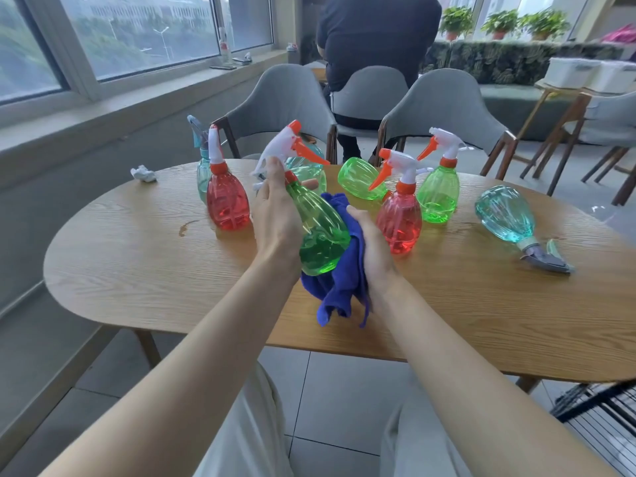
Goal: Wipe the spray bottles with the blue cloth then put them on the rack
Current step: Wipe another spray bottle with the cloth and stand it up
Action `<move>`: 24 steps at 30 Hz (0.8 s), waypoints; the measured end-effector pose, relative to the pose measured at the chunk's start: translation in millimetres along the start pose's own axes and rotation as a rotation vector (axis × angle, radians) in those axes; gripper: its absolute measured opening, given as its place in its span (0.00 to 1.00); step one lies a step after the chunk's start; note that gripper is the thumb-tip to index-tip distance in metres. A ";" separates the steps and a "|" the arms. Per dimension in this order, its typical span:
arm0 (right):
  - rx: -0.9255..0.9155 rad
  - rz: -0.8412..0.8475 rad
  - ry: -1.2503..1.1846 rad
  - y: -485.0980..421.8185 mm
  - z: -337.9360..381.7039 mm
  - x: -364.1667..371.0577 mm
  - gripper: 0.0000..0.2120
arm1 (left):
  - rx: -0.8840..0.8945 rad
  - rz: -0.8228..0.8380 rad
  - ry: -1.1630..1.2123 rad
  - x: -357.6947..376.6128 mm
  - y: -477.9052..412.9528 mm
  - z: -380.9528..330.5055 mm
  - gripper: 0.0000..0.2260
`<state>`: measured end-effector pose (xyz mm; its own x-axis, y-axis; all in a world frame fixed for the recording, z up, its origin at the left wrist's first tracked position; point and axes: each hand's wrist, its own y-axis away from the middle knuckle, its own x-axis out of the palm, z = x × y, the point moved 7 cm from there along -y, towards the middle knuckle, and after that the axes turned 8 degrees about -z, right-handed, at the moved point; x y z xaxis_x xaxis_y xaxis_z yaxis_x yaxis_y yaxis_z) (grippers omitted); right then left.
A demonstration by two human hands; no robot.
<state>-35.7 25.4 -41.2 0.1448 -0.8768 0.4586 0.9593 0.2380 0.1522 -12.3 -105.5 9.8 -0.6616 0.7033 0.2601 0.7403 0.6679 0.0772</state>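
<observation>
My left hand (pixel 277 215) grips the neck of a green spray bottle (pixel 320 232), tilted with its white and orange trigger head pointing up and away. My right hand (pixel 373 246) presses the blue cloth (pixel 340 280) against the bottle's right side and base, above the wooden table (pixel 137 263). Several more spray bottles sit on the table: a red one (pixel 227 204) upright at left, a red one (pixel 399 218) and a green one (pixel 438 194) upright at right, a green one (pixel 361 180) lying down behind, and a teal one (pixel 506 215) lying at far right. A black wire rack (pixel 599 404) shows at bottom right.
A teal bottle (pixel 203 166) stands behind the left red one. A crumpled white tissue (pixel 144 173) lies at the table's far left. Grey chairs (pixel 444 108) stand behind the table, and a person in dark clothes (pixel 375 39) sits beyond them. White bins (pixel 585 75) rest on a side table.
</observation>
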 end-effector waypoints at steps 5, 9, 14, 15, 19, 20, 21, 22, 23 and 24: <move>0.113 -0.029 -0.239 1.4 -11.9 -4.3 0.17 | -0.004 0.009 0.071 4.2 0.9 -1.2 0.24; 0.067 -0.040 -0.250 -5.1 1.4 -9.4 0.18 | -0.006 -0.020 0.082 5.1 -0.2 4.6 0.25; -0.274 -0.124 0.139 2.5 39.0 -8.8 0.15 | -0.028 -0.095 0.108 3.7 -22.4 38.9 0.44; -0.342 -0.110 0.220 8.0 44.8 -3.0 0.12 | -0.038 -0.101 0.100 4.0 -22.9 33.9 0.42; -0.508 -0.140 0.442 19.2 53.7 9.9 0.09 | -0.053 -0.161 0.057 0.3 -8.4 7.9 0.38; -0.521 -0.146 0.500 18.1 53.2 10.3 0.08 | -0.041 -0.170 0.038 -1.3 -5.5 2.6 0.36; -0.513 -0.146 0.554 18.3 52.0 12.1 0.08 | -0.025 -0.178 0.020 -3.6 -5.1 -1.1 0.33; -0.508 -0.144 0.598 16.6 51.1 11.9 0.08 | -0.011 -0.179 -0.002 -4.3 -5.8 -2.7 0.31; -0.518 -0.149 0.640 16.8 51.1 11.7 0.07 | 0.000 -0.178 -0.014 -4.0 -7.6 -2.7 0.29; -0.566 -0.154 0.691 17.4 52.4 11.5 0.07 | 0.006 -0.173 -0.022 -3.3 -7.7 -3.1 0.28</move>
<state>-30.1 41.3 12.6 -0.0571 -0.9807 -0.1871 0.9296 0.0162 -0.3682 -15.4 -113.7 11.3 -0.7815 0.5829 0.2223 0.6146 0.7807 0.1135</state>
